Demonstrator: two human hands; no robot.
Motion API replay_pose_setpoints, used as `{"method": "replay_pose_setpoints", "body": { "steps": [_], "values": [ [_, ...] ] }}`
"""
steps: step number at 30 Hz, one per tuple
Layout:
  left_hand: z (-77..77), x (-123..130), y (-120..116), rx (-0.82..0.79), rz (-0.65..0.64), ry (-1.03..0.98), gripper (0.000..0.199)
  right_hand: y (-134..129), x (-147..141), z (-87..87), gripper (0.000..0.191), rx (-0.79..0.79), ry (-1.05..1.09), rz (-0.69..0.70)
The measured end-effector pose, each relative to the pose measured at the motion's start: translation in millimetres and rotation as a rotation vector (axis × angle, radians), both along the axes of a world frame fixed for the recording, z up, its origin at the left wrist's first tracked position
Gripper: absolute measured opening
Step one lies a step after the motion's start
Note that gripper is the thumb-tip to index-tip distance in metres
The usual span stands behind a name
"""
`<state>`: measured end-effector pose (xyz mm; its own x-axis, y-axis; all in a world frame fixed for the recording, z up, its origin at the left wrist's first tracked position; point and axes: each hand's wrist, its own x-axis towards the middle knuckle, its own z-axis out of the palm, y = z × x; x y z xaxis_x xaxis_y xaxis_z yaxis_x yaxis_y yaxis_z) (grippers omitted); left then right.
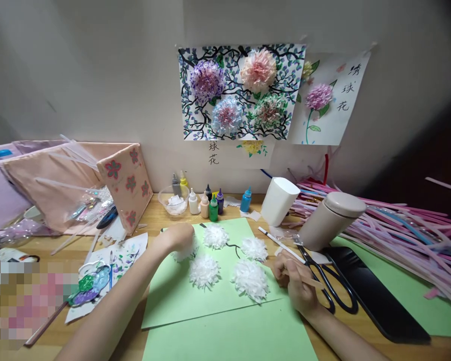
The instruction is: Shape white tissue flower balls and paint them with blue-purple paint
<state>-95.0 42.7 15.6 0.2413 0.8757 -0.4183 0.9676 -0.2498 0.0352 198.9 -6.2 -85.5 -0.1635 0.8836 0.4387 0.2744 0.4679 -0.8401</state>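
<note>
Head view shows your left hand (181,236) over one white flower (185,253), its grip impossible to tell, your right hand (293,282) grasping a pale stick (311,282), more flowers (205,271) between.

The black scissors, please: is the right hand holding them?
No, the right hand holds a pale stick, while the scissors lie beside it.

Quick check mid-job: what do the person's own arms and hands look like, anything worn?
The left hand and right hand are ungloved. The left forearm and right forearm are slim and sleeveless as far as they show.
</note>
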Motion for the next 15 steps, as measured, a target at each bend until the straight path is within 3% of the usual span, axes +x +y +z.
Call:
{"method": "replay_pose_setpoints", "body": {
  "steps": [10,15],
  "values": [
    [0.8,-1,2,0.056,-0.047,-0.106,0.027,1,-1,0.5,0.047,0.033,-0.021,-0.012],
    [-9.7,-4,7,0.097,-0.063,-0.205,0.025,-2,-3,8.9,0.047,0.08,-0.03,-0.005]
  ]
}}
